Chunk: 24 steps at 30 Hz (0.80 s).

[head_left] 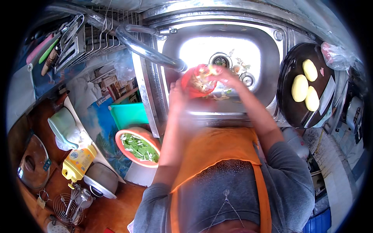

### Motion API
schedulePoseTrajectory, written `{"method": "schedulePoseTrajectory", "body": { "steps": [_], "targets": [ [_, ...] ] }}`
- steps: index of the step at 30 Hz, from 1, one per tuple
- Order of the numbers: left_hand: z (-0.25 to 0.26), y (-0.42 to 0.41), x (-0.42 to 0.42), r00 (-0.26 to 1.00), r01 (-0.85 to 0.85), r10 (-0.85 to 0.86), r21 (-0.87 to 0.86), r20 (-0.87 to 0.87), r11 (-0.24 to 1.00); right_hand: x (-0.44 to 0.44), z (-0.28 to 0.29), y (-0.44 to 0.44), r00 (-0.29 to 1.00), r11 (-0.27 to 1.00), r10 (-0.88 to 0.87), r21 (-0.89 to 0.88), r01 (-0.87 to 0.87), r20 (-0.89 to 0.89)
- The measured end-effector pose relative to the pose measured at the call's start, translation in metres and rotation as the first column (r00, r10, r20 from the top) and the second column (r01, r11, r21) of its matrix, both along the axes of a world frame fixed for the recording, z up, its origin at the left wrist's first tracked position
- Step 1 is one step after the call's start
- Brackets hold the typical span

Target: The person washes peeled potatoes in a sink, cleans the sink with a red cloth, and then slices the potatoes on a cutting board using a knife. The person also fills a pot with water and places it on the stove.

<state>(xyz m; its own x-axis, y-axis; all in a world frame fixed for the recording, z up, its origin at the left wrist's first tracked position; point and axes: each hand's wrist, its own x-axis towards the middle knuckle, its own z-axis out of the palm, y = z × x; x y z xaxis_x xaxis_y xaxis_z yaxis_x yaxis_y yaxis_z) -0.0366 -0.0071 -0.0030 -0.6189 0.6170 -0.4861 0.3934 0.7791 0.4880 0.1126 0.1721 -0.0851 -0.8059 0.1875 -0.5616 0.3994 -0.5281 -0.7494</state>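
My left hand (175, 94) grips the near left side of a red plastic bag (191, 83) above the steel sink. Pale vegetable scraps (202, 84) show in the bag's mouth. At its far right side is my right hand (224, 77), blurred by motion, with yellowish scraps by its fingertips; whether the fingers hold them is unclear. Beneath, the sink basin (266, 96) has loose peelings (240, 67) around a drain strainer (220, 60). More scraps lie on the basin floor nearer to me, partly hidden by the bag.
A curved faucet (151, 54) reaches over the basin's left side. To the right, three peeled potatoes (300, 88) and a knife (327, 94) rest on a dark round board (287, 90). Left stand a bowl of cut greens (138, 147), a green container (129, 115) and a wire rack (99, 38).
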Motion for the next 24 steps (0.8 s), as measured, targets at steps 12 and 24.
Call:
{"method": "schedulePoseTrajectory", "body": {
  "steps": [12,24],
  "targets": [
    [0.006,-0.005,-0.001,0.999,0.035,-0.034,0.036,-0.028,0.999,0.05,-0.023,0.023,0.744,0.359,-0.482,0.879,-0.314,0.462],
    [-0.003,-0.009,-0.004,0.999,0.04,-0.037,0.066,-0.036,0.997,0.054,-0.034,-0.059,0.624,0.312,0.607,0.575,-0.757,0.492]
  ]
}}
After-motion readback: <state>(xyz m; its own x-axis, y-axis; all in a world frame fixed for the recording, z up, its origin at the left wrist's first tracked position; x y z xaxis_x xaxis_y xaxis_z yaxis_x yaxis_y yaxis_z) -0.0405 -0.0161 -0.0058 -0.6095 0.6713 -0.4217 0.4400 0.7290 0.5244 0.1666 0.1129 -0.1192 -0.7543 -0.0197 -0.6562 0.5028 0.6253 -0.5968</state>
